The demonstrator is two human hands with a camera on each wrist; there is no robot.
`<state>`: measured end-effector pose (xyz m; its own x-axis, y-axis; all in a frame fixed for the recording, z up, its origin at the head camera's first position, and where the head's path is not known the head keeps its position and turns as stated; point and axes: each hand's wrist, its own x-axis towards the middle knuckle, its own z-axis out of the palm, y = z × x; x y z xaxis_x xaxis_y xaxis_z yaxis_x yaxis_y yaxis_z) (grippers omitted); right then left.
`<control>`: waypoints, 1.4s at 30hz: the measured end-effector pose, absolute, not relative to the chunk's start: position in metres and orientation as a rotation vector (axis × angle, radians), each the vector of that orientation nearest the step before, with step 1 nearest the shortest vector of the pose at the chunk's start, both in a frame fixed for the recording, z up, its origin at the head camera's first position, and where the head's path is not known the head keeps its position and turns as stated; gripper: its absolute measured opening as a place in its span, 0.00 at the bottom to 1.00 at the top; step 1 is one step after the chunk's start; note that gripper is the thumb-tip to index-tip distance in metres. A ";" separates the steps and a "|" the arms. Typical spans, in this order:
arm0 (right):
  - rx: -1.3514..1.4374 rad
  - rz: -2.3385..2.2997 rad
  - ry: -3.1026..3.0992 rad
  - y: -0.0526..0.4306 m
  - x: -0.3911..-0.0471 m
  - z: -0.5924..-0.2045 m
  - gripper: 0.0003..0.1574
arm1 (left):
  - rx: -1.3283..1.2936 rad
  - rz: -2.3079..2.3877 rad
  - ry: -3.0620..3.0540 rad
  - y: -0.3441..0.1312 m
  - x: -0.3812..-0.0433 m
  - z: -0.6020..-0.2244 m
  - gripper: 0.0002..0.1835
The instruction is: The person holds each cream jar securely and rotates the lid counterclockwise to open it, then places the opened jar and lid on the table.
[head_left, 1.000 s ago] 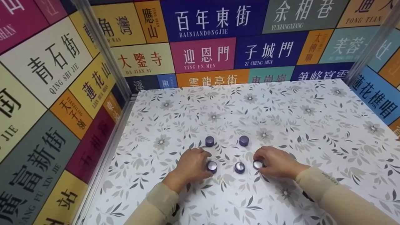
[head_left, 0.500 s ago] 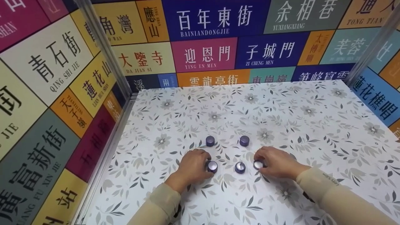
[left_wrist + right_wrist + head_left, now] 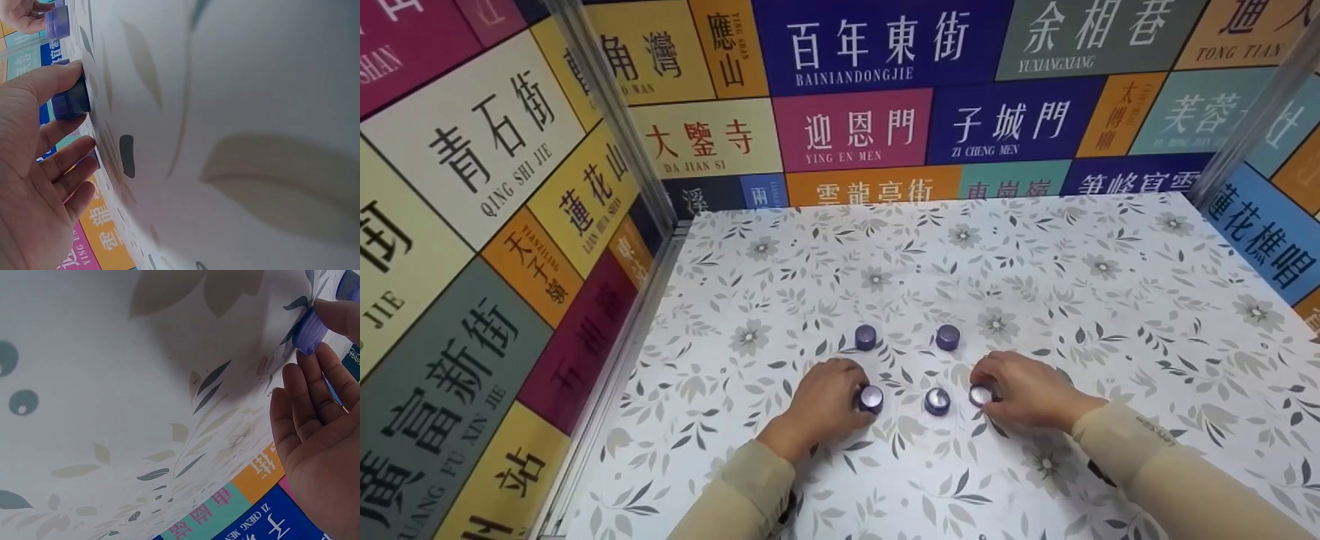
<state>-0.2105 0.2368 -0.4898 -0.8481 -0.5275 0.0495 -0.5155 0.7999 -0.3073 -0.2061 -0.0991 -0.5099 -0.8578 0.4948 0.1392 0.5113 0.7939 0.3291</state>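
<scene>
In the head view my left hand (image 3: 826, 401) pinches a small round purple cap (image 3: 871, 399) with a shiny pale top. The left wrist view shows thumb and index finger on either side of that cap (image 3: 72, 102), which stands on the table. My right hand (image 3: 1027, 390) holds a similar purple cap (image 3: 979, 394) between thumb and fingertips; its side (image 3: 310, 332) appears in the right wrist view, the other fingers loosely bent. Between the hands stands a third shiny-topped cap (image 3: 937, 402), touched by neither. The undersides of the caps are hidden.
Two darker-topped purple caps (image 3: 865, 337) stand farther back, apart from each other, beyond the hands. All rest on a table (image 3: 900, 472) with a white leaf-and-flower cover. Colourful sign-printed panels (image 3: 855, 127) border the table at the back and both sides.
The head view shifts very slightly. Both hands keep their grip on the same caps, and the caps hold their places on the table.
</scene>
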 end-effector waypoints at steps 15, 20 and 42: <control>-0.900 -0.480 2.936 0.237 -0.212 -0.490 0.20 | -0.799 -0.537 -2.911 -0.099 -0.205 -0.506 0.21; -0.959 -0.519 2.942 0.237 -0.212 -0.485 0.19 | -0.797 -0.521 -2.888 -0.098 -0.204 -0.503 0.21; -1.074 -0.510 2.950 0.131 -0.216 -0.457 0.14 | -0.841 -0.447 -2.787 -0.082 -0.206 -0.498 0.20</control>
